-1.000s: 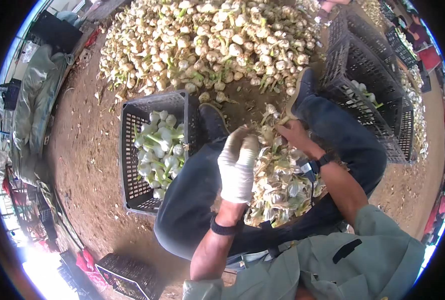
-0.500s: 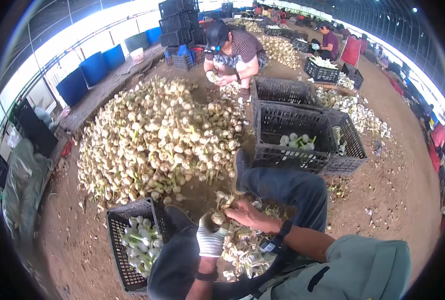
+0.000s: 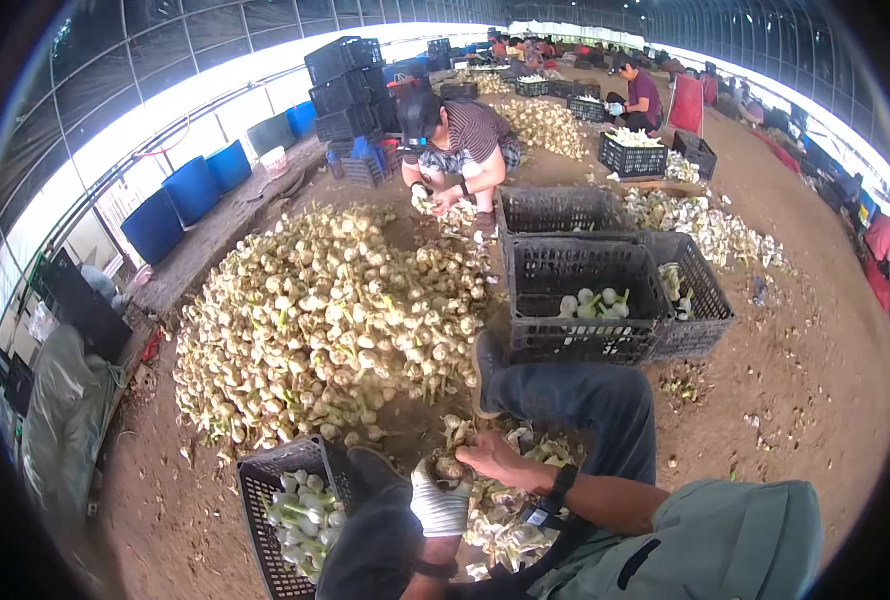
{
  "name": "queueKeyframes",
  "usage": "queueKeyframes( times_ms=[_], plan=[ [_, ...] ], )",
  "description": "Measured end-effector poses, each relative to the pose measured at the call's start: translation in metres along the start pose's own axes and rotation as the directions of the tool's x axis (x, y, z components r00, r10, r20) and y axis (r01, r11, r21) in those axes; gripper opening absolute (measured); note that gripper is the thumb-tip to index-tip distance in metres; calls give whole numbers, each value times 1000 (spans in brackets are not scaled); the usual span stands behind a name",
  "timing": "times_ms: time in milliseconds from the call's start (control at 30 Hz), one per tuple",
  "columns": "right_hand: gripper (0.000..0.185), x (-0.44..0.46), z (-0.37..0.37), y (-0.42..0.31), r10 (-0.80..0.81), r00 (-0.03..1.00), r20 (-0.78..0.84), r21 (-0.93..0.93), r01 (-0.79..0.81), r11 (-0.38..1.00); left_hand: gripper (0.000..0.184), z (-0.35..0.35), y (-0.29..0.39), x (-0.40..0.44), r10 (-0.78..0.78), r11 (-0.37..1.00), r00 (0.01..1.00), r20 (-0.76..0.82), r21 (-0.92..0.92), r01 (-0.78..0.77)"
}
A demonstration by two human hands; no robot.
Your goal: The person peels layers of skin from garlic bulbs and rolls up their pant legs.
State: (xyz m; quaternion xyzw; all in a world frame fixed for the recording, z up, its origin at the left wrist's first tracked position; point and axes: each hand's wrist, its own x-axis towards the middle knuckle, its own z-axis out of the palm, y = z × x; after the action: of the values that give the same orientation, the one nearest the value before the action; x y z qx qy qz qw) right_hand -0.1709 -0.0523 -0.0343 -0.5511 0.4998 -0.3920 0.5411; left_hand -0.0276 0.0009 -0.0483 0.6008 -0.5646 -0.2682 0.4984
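Note:
My left hand [image 3: 438,505], in a white striped glove, is closed round a garlic bulb [image 3: 450,467] above my lap. My bare right hand [image 3: 497,459] meets it from the right, its fingers pressed against the bulb's outer skin. Brownish loose skin sticks up from the bulb's far side. Below both hands, pale peeled husks [image 3: 515,530] cover the ground between my legs. A black crate [image 3: 256,505] by my left leg holds cleaned white garlic bulbs [image 3: 307,520] with green stems.
A large heap of unpeeled garlic [image 3: 335,320] lies ahead. Black crates [image 3: 585,342] stand to the front right, one with a few cleaned bulbs [image 3: 595,304]. Beyond the heap crouches another person [image 3: 475,140] handling garlic. Stacked crates [image 3: 345,90] and blue bins [image 3: 193,192] line the left.
The view has tilted up a little, so the surroundings sit lower. Both hands stay at the bulb, and the right fingers have shifted slightly over it.

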Motion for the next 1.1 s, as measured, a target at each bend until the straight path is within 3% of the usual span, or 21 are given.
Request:
queueKeyframes(
  times_ms=[100,233,400,467,533,567,600,633,667,700,733,767,800,867,900,967,1000,1067,1100],
  plan=[
    [49,4,2,7,-19,999,-28,-119,15,993,67,-3,17,-2,-18,997,1000,-6,73,18],
    [46,3,2,2,-36,998,-43,-121,31,992,64,1,12,0,10,993,999,-39,119,-5],
    [37,11,15,17,-107,989,-105,54,113,992,62,0,6,-2,10,992,998,-54,123,-4],
    [30,12,14,16,-134,988,-80,42,138,990,61,0,10,2,-119,993,992,-42,-16,118],
    [22,10,16,-1,-170,983,-73,89,176,980,60,1,12,9,-101,994,994,-51,-51,99],
    [16,0,8,-13,20,999,36,198,-26,980,59,1,10,10,-86,993,994,-60,-84,81],
    [14,13,14,19,-90,994,65,300,67,952,57,-1,4,7,-84,991,994,-74,-109,76],
    [16,24,17,51,-108,990,90,448,57,892,50,3,-21,12,-83,954,994,-75,-296,58],
    [18,10,7,19,-33,988,150,342,-21,940,41,-7,-6,18,-343,793,936,79,-511,333],
    [22,1,4,-13,-383,910,160,-64,397,916,40,-21,9,23,-430,581,867,251,-658,479],
    [20,1,5,-17,-146,955,258,245,82,966,43,-17,-10,19,-479,383,816,324,-759,526],
    [14,-2,7,-22,-115,971,212,282,52,958,46,-29,6,20,-393,257,799,454,-780,570],
    [7,-7,8,-38,-57,981,185,194,21,981,47,-31,14,20,-427,204,772,472,-781,590],
    [13,-6,3,-34,153,960,233,255,-212,943,49,-30,11,19,-400,160,743,536,-758,633],
    [13,-5,4,-31,154,958,244,247,-215,945,50,-25,9,21,-436,212,758,485,-763,610],
    [23,-4,5,-18,-32,975,221,409,-63,911,53,-21,-1,21,-471,363,796,381,-739,568],
    [34,-8,11,-24,58,985,160,456,-126,881,53,-21,1,23,-471,340,807,357,-770,540],
    [35,-8,16,-26,13,977,215,462,-114,879,51,-31,13,22,-447,485,818,361,-671,561],
    [35,-8,20,-35,69,981,183,329,-127,936,48,-22,6,21,-380,583,887,261,-677,449]
  ],
)
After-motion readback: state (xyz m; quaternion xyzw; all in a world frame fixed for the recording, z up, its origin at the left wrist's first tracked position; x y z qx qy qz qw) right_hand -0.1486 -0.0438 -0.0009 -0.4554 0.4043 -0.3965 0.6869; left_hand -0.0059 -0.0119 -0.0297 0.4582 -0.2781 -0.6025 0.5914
